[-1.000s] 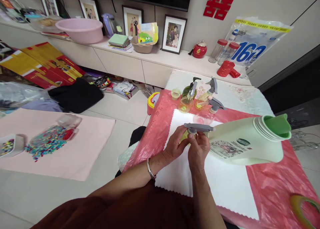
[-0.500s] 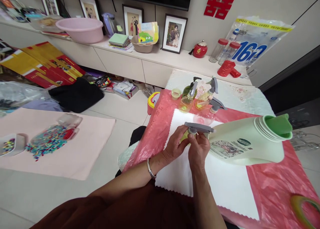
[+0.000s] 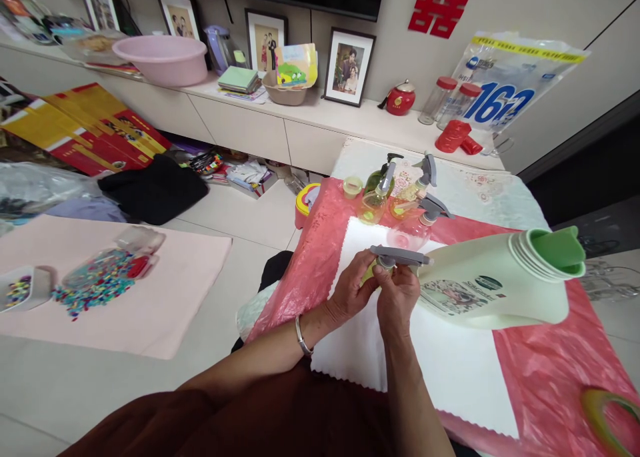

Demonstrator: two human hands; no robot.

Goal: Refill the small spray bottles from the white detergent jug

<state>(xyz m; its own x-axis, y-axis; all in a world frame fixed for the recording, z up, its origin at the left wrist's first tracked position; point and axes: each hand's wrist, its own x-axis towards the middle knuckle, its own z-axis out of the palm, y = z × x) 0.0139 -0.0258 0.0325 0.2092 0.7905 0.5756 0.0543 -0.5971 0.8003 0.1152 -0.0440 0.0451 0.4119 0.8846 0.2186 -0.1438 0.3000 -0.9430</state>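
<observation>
My left hand [image 3: 349, 290] wraps a small spray bottle of yellow-green liquid [image 3: 369, 270], mostly hidden by my fingers. My right hand [image 3: 397, 296] pinches the collar under its grey trigger head [image 3: 399, 255]. Both are held over a white cloth [image 3: 440, 357] on a pink plastic sheet [image 3: 545, 370]. Just right of my hands a large pale green jug [image 3: 493, 286] lies on its side, green cap pointing right. Three more small spray bottles [image 3: 400, 194] stand farther back on the sheet.
A roll of tape [image 3: 607, 410] sits at the table's near right corner. A small yellowish cap [image 3: 351, 187] lies by the bottles. On the floor to the left a pink mat [image 3: 150, 297] carries coloured beads [image 3: 93, 284] and clear boxes. A sideboard [image 3: 280, 127] behind holds frames and a pink basin [image 3: 163, 58].
Hardly anything has moved; my right fingers shifted slightly at the collar of the trigger head while the left hand kept the bottle still.
</observation>
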